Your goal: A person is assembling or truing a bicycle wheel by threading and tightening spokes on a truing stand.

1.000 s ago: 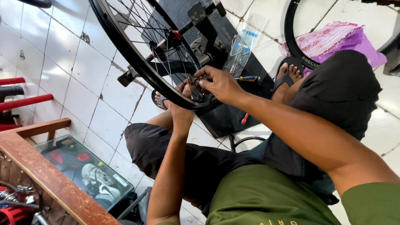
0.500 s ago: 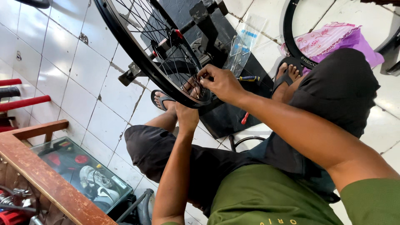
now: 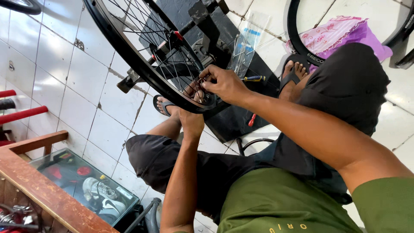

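Fingertips of the right hand (image 3: 224, 84) pinched tight on a spoke (image 3: 195, 73) just inside the black rim (image 3: 142, 71). Left hand (image 3: 192, 118) up from below, fingers curled against the rim's lower edge, grip partly hidden. Bicycle wheel (image 3: 129, 51) upright in a black stand (image 3: 207, 19), over white floor tiles (image 3: 82, 86). Clear plastic bag (image 3: 248, 41) and screwdriver (image 3: 254, 78) just behind.

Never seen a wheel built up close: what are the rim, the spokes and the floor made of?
Rim: probably metal, smooth black finish with a dull sheen. Spokes: thin, straight wire, likely steel, some glinting. Floor: glazed white tiles, glossy, with dark grout lines.
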